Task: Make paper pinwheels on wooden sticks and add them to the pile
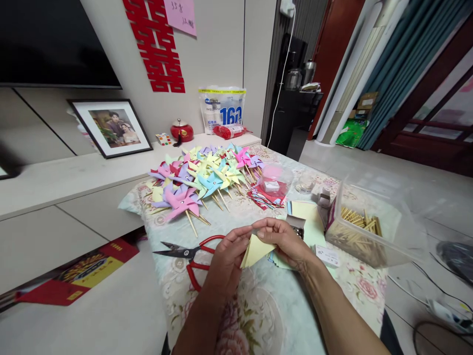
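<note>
Between my hands is a pale yellow piece of paper [255, 251], folded to a point at its lower left. My left hand [232, 250] pinches its left side, with fingertips up at the top edge. The thumb and fingers of my right hand [283, 237] close on its upper right part. Both hands meet above the table, fingertips nearly touching. Left of them lie scissors [191, 254] with red handles, blades apart and pointing left. Beyond sits a heap of finished paper pinwheels [207, 175] on wooden sticks, in pink, purple, yellow, green and blue.
A clear plastic box [354, 241] of wooden sticks stands at the right. Near it lie pale paper sheets [314, 222], a small white box [327, 256] and red paper pieces [268, 197]. The floral tablecloth [266, 320] covers the table. A framed photo [111, 128] leans on the cabinet behind.
</note>
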Tool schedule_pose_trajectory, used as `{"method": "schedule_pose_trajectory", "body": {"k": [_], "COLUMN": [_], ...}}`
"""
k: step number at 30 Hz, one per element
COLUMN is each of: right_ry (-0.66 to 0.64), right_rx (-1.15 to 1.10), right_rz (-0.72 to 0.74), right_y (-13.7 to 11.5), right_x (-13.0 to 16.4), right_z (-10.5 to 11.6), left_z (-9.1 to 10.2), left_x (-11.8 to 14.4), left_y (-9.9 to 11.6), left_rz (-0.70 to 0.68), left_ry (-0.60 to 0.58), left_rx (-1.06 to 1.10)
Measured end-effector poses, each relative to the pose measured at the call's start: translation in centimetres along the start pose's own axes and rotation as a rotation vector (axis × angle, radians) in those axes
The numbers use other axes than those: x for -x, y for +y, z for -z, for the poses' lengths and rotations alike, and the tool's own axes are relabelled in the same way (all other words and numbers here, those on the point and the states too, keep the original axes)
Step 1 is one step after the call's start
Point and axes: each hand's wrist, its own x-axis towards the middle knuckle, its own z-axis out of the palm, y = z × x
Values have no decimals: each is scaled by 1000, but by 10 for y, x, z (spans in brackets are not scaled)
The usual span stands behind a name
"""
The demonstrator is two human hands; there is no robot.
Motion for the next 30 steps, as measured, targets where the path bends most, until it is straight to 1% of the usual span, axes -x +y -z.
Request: {"method": "schedule_pose_trajectory", "body": {"k": [3,5,8,10,12,14,16,18,20,25,30], "right_ry": [-12,7,49,55,53,57,65,68,58,-8,-27], "right_rx": [3,7,10,12,11,0,-16,-22,-13,12,-25], "right_rz": [7,3,-24,-32,-10,18,31,36,37,16,-18], "right_y": [0,-1,-4,-5,-7,-8,-9,-10,-11,-12,-13], "right_x": [0,1,3,4,5,4,3,3,3,6,6], "right_z": [0,-1,-3,-5,-6,-6,-5,-5,-5,-7,-6], "left_z": [-1,0,2,3,3,4,5,6,7,7,5], "left_x": [-1,-2,-5,-6,-7,-8,-9,-10,-10,-7,-7], "left_y": [-3,-6,-10,-12,-13,-14,-13,-12,-10,-7,-8], "left_rz": [-65,-105,-122,-145,-187,-216,-206,-172,-148,-149,-145], "left_ry": [-7,-11,-21,-17,17,81,140,155,138,90,93], "left_rx": [-34,-85,-184,-242,-265,-244,-199,-160,-137,-117,-96]}}
